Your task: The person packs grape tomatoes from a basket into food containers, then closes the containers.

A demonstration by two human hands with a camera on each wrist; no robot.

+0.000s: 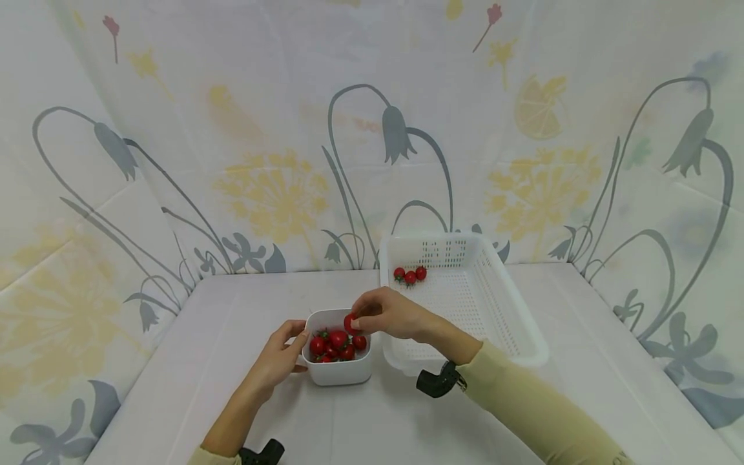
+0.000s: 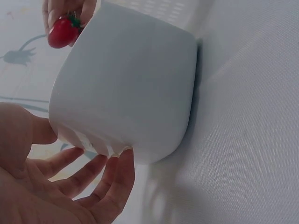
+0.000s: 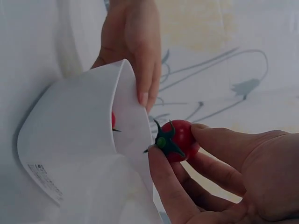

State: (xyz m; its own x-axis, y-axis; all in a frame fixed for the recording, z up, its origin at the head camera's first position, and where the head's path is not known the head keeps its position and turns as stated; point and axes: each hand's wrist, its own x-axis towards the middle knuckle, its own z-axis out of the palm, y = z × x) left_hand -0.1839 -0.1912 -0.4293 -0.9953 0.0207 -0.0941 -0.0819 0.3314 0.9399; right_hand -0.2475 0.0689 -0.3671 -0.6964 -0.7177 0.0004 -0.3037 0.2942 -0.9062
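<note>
In the head view, a white container [image 1: 340, 373] stands on the table with several cherry tomatoes [image 1: 338, 339] inside. My left hand [image 1: 279, 355] holds it at its left end, thumb by the rim; in the left wrist view the fingertips [image 2: 125, 156] lie on the smooth outer wall. My right hand [image 1: 392, 314] pinches one cherry tomato [image 3: 181, 140] between thumb and fingers, just over the container's right back rim. The green stem cap of that tomato faces the opening in the right wrist view.
To the right and behind stands a larger white perforated basket [image 1: 526, 323], with a few cherry tomatoes [image 1: 410, 278] near its back left corner. My right forearm reaches across it. A flower-printed cloth [image 1: 279, 194] hangs behind the white-covered table [image 1: 250, 303].
</note>
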